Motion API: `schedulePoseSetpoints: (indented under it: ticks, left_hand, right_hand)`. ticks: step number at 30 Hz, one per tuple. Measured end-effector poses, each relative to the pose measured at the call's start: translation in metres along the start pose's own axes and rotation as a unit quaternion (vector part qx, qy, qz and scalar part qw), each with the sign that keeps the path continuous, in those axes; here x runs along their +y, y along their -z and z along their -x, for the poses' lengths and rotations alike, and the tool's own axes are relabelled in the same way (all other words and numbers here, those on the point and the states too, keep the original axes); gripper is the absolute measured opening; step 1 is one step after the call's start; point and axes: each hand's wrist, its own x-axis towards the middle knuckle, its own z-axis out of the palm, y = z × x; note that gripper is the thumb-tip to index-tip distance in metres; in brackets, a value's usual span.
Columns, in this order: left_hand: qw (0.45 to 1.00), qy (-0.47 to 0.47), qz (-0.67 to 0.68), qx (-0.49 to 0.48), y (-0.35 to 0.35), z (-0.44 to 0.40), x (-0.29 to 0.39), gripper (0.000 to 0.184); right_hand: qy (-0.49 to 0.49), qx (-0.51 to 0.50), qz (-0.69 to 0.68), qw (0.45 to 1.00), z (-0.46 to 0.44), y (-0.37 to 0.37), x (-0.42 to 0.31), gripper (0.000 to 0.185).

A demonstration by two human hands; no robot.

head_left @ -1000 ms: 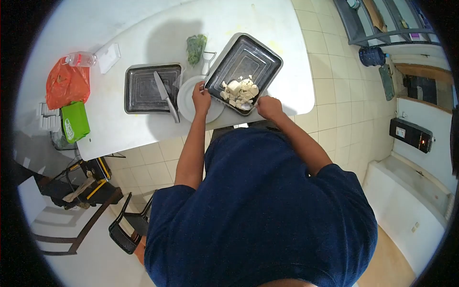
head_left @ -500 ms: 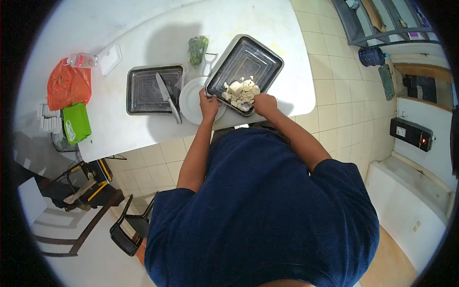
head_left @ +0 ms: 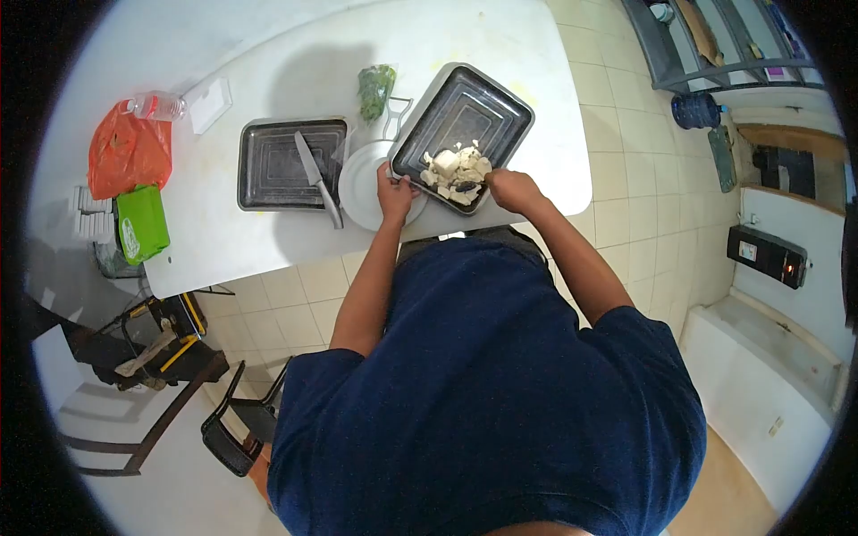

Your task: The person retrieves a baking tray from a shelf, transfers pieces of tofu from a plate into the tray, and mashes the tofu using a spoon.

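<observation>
A dark metal tray [head_left: 468, 109] lies angled at the table's near edge, with pale chunks [head_left: 450, 167] heaped in its near corner. My left hand [head_left: 394, 191] grips the tray's left rim, above a white plate [head_left: 359, 186]. At the tray's right side, my right hand [head_left: 513, 190] is closed on a spoon [head_left: 466, 187], whose dark bowl rests among the chunks; its handle is mostly hidden by the fingers. A second dark tray [head_left: 273, 170] is to the left, with a knife [head_left: 313, 170] lying across it.
On the white table [head_left: 545, 134] are a bag of green leaves [head_left: 376, 89], a peeler [head_left: 398, 113] and a white box [head_left: 209, 105]. At the left are an orange bag [head_left: 130, 152], a clear bottle [head_left: 159, 107] and a green pack [head_left: 142, 226]. A chair [head_left: 234, 438] stands below.
My left hand has shifted right along the tray's rim. My right hand has moved slightly right, and the spoon's bowl has turned and now looks dark among the chunks.
</observation>
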Motion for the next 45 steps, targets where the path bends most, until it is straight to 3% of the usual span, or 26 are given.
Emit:
schedulePoseSetpoints:
  ticks: [6, 7, 11, 14, 17, 21, 24, 27, 30, 33, 39, 45]
  left_hand:
    - [1.0, -0.001, -0.012, 0.004, 0.0, -0.005, -0.006, 0.052]
    - [1.0, -0.004, -0.009, 0.008, 0.0, -0.005, -0.005, 0.052]
    - [1.0, 0.01, -0.003, 0.008, -0.001, -0.003, 0.002, 0.05]
    - [1.0, 0.009, -0.011, 0.006, -0.001, -0.005, 0.004, 0.05]
    - [1.0, 0.009, -0.004, 0.002, 0.003, -0.005, 0.003, 0.049]
    - [1.0, -0.008, -0.004, -0.005, 0.002, -0.005, 0.0, 0.049]
    - [1.0, -0.003, -0.001, -0.006, 0.003, -0.005, -0.001, 0.049]
    - [1.0, 0.004, 0.007, -0.011, 0.004, -0.006, 0.0, 0.049]
    - [1.0, 0.008, 0.011, -0.013, 0.004, -0.005, 0.001, 0.05]
    - [1.0, 0.007, 0.012, -0.01, 0.003, -0.003, 0.004, 0.05]
    - [1.0, 0.014, 0.005, -0.002, 0.001, 0.001, 0.007, 0.05]
    - [1.0, 0.019, 0.006, -0.004, 0.001, 0.003, 0.008, 0.049]
  right_hand:
    - [-0.014, 0.036, -0.136, 0.99, 0.016, -0.045, 0.017, 0.017]
    - [-0.043, 0.017, -0.13, 0.99, 0.017, -0.052, 0.016, 0.018]
    - [0.002, 0.055, -0.112, 0.992, 0.023, -0.066, 0.012, 0.02]
    - [-0.011, 0.022, -0.095, 0.995, 0.015, -0.062, 0.013, 0.02]
    - [-0.072, -0.01, -0.105, 0.992, 0.009, -0.036, 0.01, 0.02]
    - [-0.028, 0.054, -0.078, 0.995, 0.005, -0.022, 0.007, 0.02]
    - [-0.004, 0.05, -0.107, 0.993, 0.002, -0.03, 0.006, 0.019]
    - [-0.052, 0.007, -0.151, 0.987, 0.002, -0.044, -0.001, 0.018]
    - [-0.022, 0.073, -0.172, 0.982, 0.012, -0.071, 0.002, 0.019]
    - [-0.048, 0.012, -0.159, 0.986, 0.013, -0.074, 0.006, 0.02]
    - [-0.064, -0.013, -0.081, 0.995, 0.003, -0.04, 0.007, 0.02]
    - [-0.038, 0.061, -0.121, 0.99, -0.001, -0.035, 0.008, 0.021]
